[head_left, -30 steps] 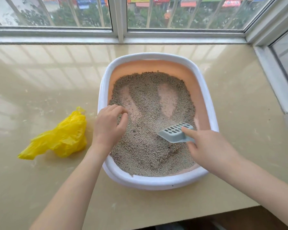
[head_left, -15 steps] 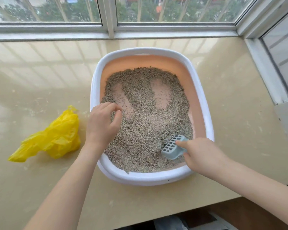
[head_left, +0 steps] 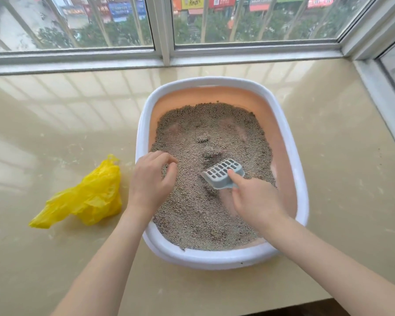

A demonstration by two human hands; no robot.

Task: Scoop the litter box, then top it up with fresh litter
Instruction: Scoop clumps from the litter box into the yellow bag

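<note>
Inside litter box (head_left: 290,142): litter (head_left: 205,215), slotted scoop (head_left: 221,173).

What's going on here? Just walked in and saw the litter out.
A person is scooping a litter box on a beige ledge. The right hand grips a slotted scoop over the litter; the left hand hovers, fingers curled, at the box's left edge. A yellow bag lies beside it.
</note>
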